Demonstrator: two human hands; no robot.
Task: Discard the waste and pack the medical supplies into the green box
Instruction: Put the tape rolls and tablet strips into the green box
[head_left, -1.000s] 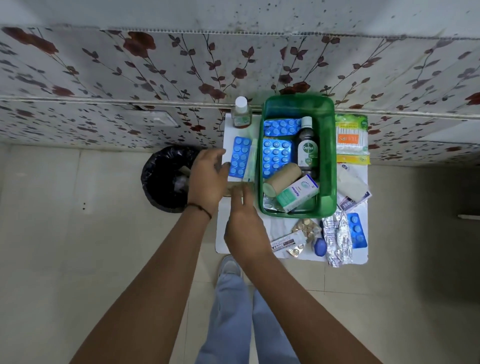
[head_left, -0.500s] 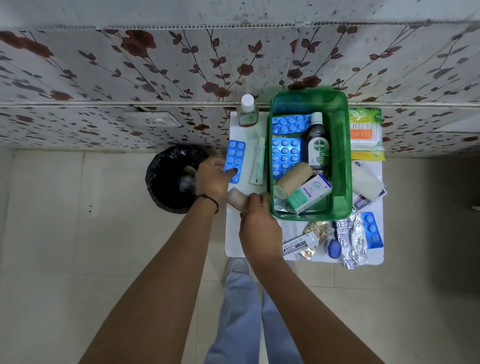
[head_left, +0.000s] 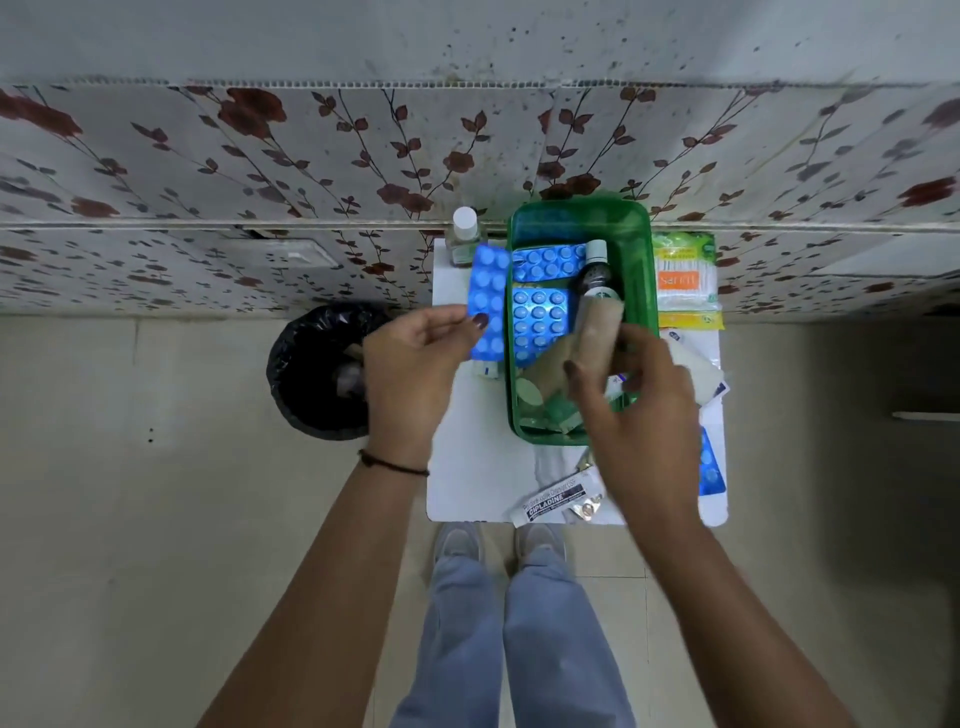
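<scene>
White tbl (head_left: 467, 467), green box (head_left: 636, 270), floral wall (head_left: 311, 156)

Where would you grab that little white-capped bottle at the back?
Probably round the body of the bottle, just below the cap, coming from its left: it stands upright, the green box is close on its right, the wall behind.

"CIPLADINE" stands in white capitals on the dark band of the white ointment box (head_left: 555, 503); the finer line above it is too small to read. The lettering on the orange band of the cotton swab pack (head_left: 684, 280) is too blurred to read.
</scene>
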